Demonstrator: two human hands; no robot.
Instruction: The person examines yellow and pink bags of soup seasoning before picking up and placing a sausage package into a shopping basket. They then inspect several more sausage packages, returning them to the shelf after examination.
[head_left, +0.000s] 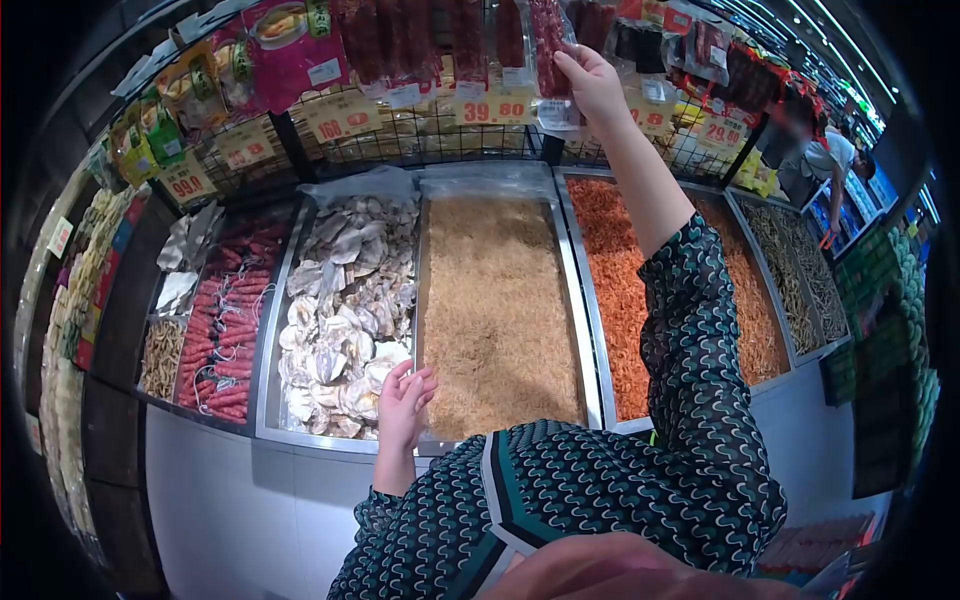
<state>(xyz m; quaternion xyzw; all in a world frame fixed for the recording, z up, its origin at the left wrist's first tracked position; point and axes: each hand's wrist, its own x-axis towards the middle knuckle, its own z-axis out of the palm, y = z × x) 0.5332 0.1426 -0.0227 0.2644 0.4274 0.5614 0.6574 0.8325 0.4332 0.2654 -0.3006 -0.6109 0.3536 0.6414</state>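
Observation:
My right hand (597, 85) reaches up to the hanging rack, its thumb and fingers closed on the edge of a clear pack of dark red sausage (549, 45). Similar red packs hang beside it. My left hand (404, 396) is low at the front of the counter, palm up with its fingers loosely apart and nothing in them. It hovers by the border between a bin of flat, pale dried pieces (350, 290) and a bin of small tan dried goods (495, 300).
Orange dried goods (612, 290) fill a metal-edged bin to the right. Tied red sausages (230, 330) lie at left. Price signs (492, 110) hang on a black wire grid behind the bins. Another person (835, 165) bends over at far right.

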